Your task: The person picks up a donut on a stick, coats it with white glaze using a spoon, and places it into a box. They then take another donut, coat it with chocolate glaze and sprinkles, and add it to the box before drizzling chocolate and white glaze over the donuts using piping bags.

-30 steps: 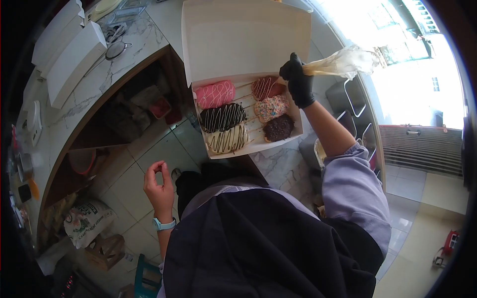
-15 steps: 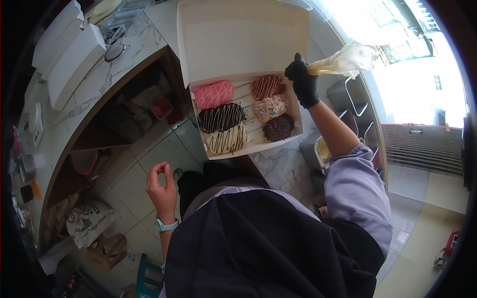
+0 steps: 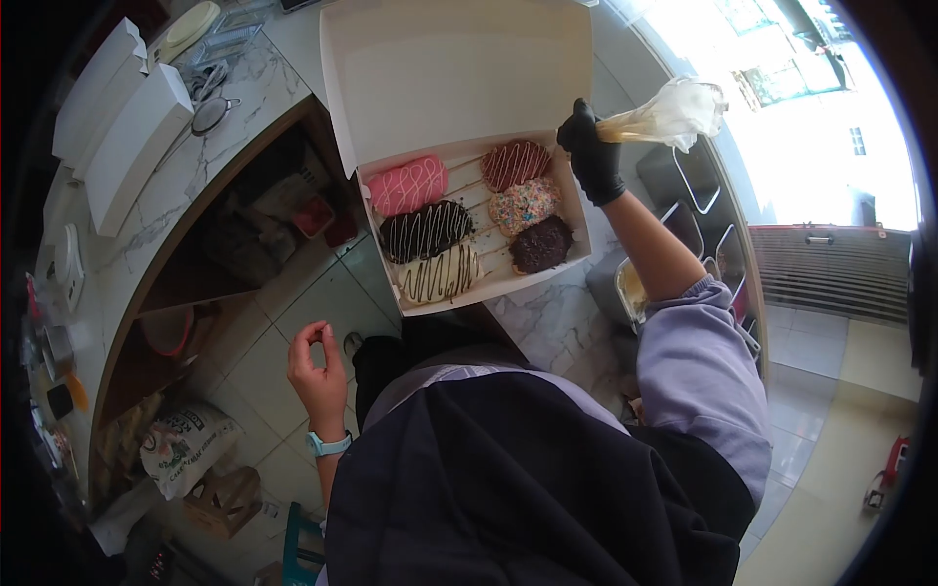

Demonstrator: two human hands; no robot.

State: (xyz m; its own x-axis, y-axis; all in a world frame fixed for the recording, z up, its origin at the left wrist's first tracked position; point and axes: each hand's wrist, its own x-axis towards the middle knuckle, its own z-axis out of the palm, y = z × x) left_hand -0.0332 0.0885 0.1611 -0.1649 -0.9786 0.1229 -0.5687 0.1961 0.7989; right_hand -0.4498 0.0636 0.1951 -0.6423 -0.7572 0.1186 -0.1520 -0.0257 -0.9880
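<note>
My right hand (image 3: 592, 154), in a black glove, is closed round a clear piping bag (image 3: 664, 115) with some light brown filling, beside the right edge of an open white box (image 3: 454, 68). Inside the box lie several decorated treats on sticks: a pink one (image 3: 408, 186), dark chocolate ones, a pale one with dark stripes (image 3: 440, 273) and one with coloured sprinkles (image 3: 525, 206). My bare left hand (image 3: 318, 366), with a light blue watch on the wrist, hangs over the floor below the box. Its fingers are curled but apart, holding nothing.
Folded white boxes (image 3: 147, 146) and a small strainer (image 3: 209, 117) lie on the left marble counter. Metal containers (image 3: 630, 286) stand at the right. A printed sack (image 3: 186, 449) and a cardboard carrier (image 3: 223, 500) are on the floor at lower left.
The view has shifted slightly, so the box and counter appear a little further left. The piping bag's loose end looks slightly lower and further left. Both hands keep about the same pose.
</note>
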